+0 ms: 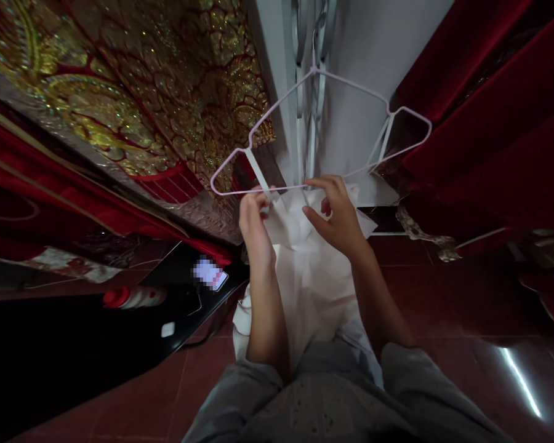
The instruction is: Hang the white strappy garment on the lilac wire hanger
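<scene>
The grey top [323, 397] has elbow-length sleeves [427, 375] and dark flecks.

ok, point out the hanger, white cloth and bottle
Hanger [314, 70], head view: neck below hook.
White cloth [311, 277], head view: middle of fabric.
Bottle [137, 298], head view: middle of body.

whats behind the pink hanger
Behind the hanger are a pale wall, metal bars, gold-patterned fabric toward its left end and red fabric toward its right. Below, the white cloth, left hand and right hand cover whatever is directly behind them.
</scene>
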A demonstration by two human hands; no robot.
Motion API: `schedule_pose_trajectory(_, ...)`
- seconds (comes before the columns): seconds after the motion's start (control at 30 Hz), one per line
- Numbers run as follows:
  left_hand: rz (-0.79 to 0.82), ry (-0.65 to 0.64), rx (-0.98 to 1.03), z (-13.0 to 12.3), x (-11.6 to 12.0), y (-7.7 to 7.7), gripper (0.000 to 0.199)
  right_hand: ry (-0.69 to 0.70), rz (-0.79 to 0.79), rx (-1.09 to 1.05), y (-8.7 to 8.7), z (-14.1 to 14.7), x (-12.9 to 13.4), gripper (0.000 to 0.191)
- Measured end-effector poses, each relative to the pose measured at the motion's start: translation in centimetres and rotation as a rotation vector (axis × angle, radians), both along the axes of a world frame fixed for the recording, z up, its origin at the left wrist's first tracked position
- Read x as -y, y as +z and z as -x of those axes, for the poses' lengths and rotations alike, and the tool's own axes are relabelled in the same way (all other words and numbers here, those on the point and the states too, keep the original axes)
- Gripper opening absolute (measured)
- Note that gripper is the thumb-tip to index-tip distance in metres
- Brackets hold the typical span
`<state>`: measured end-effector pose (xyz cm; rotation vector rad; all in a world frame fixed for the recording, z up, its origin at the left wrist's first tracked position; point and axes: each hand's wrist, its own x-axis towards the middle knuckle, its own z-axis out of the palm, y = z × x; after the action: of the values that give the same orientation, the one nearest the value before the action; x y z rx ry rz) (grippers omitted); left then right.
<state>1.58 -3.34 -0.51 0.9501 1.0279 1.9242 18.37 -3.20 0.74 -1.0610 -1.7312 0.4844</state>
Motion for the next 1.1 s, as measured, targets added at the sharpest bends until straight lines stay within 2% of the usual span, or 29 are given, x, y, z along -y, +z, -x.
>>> schedule_pose_trajectory(0.07,0.06,-0.086,-0.118,0.1,1.4,0.9,0.039,-0.051,-0.028,-0.082,-0.9,0.4,0.4,0.037)
schedule_pose_trajectory(0.13,0.063,-0.171,-0.146,0.9,2.2,2.8,0.036,-0.059,-0.056,-0.134,-1.1,0.5,0.6,0.033)
schedule_pose_trajectory(0.23,-0.029,-0.254,-0.023,3.3,1.9,6.0,0.032,-0.053,-0.051,-0.156,-0.9,0.4,0.6,0.031)
schedule_pose_trajectory(0.3,-0.084,-0.228,0.022,5.0,0.9,6.9,0.034,-0.052,-0.024,-0.152,-0.8,0.3,0.5,0.032)
schedule_pose_trajectory(0.37,-0.14,-0.055,0.041,6.2,-0.1,6.1,0.029,-0.054,-0.008,-0.145,-0.9,0.1,0.3,0.033)
schedule_pose_trajectory(0.43,-0.163,0.131,0.044,6.4,-0.7,4.3,0.019,-0.055,-0.01,-0.132,-0.9,0.0,0.1,0.034)
schedule_pose_trajectory(0.47,-0.142,0.164,0.038,6.1,-0.7,3.3,0.019,-0.052,-0.013,-0.123,-0.9,0.0,0.0,0.034)
schedule_pose_trajectory(0.53,-0.05,0.099,0.027,4.5,-0.3,1.8,0.017,-0.034,-0.016,-0.107,-0.8,0.3,0.1,0.036)
schedule_pose_trajectory(0.6,0.028,-0.051,0.048,2.2,0.3,1.4,0.025,-0.005,-0.023,-0.11,-0.6,0.9,0.5,0.037)
schedule_pose_trajectory(0.63,0.025,-0.115,0.063,1.0,0.5,1.6,0.031,0.013,-0.031,-0.115,-0.5,1.1,0.7,0.037)
schedule_pose_trajectory(0.7,-0.008,-0.148,0.094,-0.9,0.7,2.2,0.034,0.026,-0.05,-0.12,-0.6,1.2,0.9,0.038)
schedule_pose_trajectory(0.77,-0.049,-0.15,0.124,-1.9,0.7,2.8,0.031,-0.07,-0.096,-0.181,-1.2,0.4,0.5,0.038)
schedule_pose_trajectory(0.87,-0.062,-0.132,0.138,-1.9,0.5,3.1,0.029,-0.418,-0.21,-0.479,-2.7,-2.5,-1.4,0.041)
schedule_pose_trajectory(0.9,-0.055,-0.123,0.133,-1.7,0.4,3.1,0.029,-0.479,-0.203,-0.545,-3.1,-3.6,-2.2,0.041)
schedule_pose_trajectory(0.93,-0.045,-0.113,0.129,-1.5,0.3,3.0,0.03,-0.487,-0.158,-0.569,-3.3,-4.6,-2.9,0.037)
schedule_pose_trajectory(1.0,-0.024,-0.1,0.122,-1.2,0.1,2.9,0.031,-0.411,-0.026,-0.542,-3.0,-6.0,-3.7,0.028)
schedule_pose_trajectory(1.1,-0.029,-0.103,0.131,-0.8,-0.3,2.8,0.032,-0.307,0.076,-0.429,-0.9,-6.4,-2.8,0.024)
